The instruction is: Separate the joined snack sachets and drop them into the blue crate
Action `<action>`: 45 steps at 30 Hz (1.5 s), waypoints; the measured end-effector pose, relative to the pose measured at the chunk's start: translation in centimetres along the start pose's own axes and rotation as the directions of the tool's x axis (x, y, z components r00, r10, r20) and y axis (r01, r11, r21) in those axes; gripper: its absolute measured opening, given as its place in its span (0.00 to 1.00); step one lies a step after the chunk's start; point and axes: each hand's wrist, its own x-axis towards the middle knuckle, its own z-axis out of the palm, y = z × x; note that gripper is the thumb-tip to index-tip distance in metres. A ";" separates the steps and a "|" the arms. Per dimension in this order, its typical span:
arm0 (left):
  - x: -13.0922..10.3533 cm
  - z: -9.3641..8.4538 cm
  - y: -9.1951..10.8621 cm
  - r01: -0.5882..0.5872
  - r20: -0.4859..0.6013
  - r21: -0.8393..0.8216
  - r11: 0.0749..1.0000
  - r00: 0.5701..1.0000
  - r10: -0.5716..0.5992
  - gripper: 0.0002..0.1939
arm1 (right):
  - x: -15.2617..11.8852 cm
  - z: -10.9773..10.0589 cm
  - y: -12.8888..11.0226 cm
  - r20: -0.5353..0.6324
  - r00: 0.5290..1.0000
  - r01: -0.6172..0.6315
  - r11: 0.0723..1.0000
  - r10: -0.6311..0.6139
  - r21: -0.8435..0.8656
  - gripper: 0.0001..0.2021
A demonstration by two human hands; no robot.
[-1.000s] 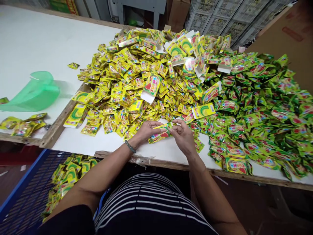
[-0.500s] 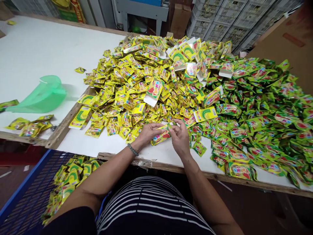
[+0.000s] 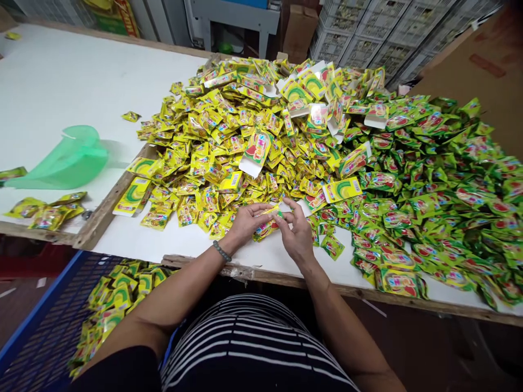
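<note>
Head view: one printed carton (image 3: 266,231) is held over the worktop (image 3: 133,241), left grip (image 3: 245,222) clamped on its body, right grip (image 3: 297,233) pinching one end, apparently working it, next needing steady bracing.

White wood-edged table (image 3: 81,65): yellow packets (image 3: 202,155) heaped beside green packets (image 3: 441,169), printed boxes (image 3: 342,189) among them; green scoop (image 3: 77,160) left.

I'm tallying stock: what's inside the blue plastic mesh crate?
Yellow-and-green printed packs lie heaped in the crate; the left forearm hides part, and anything deeper is covered.
</note>
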 end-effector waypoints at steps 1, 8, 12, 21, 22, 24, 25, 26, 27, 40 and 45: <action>0.1 0.1 0.1 0.005 0.001 -0.032 0.999 1.000 -0.005 0.22 | -0.1 0.2 0.2 -0.116 0.993 0.009 1.000 -0.007 0.019 0.22; -0.2 0.1 0.5 -0.083 0.029 -0.061 0.995 0.996 0.084 0.30 | 0.0 1.1 1.6 -0.103 0.970 -0.152 0.884 0.219 0.441 0.22; -0.6 0.0 0.6 -0.184 0.168 0.183 0.966 0.974 0.154 0.26 | 0.2 0.8 2.3 -0.111 0.980 -0.109 0.906 0.168 0.410 0.18; -0.6 0.1 0.7 -0.104 0.292 0.202 0.974 0.956 0.042 0.28 | -0.2 -0.3 3.0 -0.021 0.992 -0.109 0.939 0.122 0.327 0.14; -0.6 0.0 0.8 -0.103 0.297 0.206 0.973 0.954 0.039 0.26 | -0.1 -0.5 3.0 -0.007 0.993 -0.109 0.942 0.117 0.318 0.14; -0.6 0.0 0.9 -0.090 0.312 0.181 0.979 0.950 0.030 0.23 | 0.1 -0.8 3.2 0.040 0.994 -0.108 0.953 0.101 0.283 0.15; -0.6 0.0 0.9 -0.073 0.321 0.161 0.984 0.947 0.018 0.23 | 0.2 -0.9 3.2 0.065 0.994 -0.107 0.958 0.092 0.267 0.16; -0.6 -0.1 0.9 -0.050 0.328 0.143 0.988 0.945 0.000 0.22 | 0.3 -1.0 3.2 0.083 0.993 -0.107 0.959 0.088 0.262 0.17; -0.6 0.0 0.8 -0.025 0.332 0.131 0.991 0.943 -0.020 0.23 | 0.5 -1.1 3.1 0.090 0.992 -0.109 0.956 0.087 0.271 0.16; -0.3 -0.1 0.6 -0.024 0.047 0.160 0.987 0.999 0.017 0.26 | 1.2 -1.3 0.6 0.056 0.995 -0.088 0.991 0.083 0.103 0.11; -0.3 -0.1 0.4 -0.067 0.064 0.216 0.974 0.997 0.054 0.27 | 1.7 -1.2 1.5 0.098 0.966 -0.259 0.891 0.240 0.372 0.12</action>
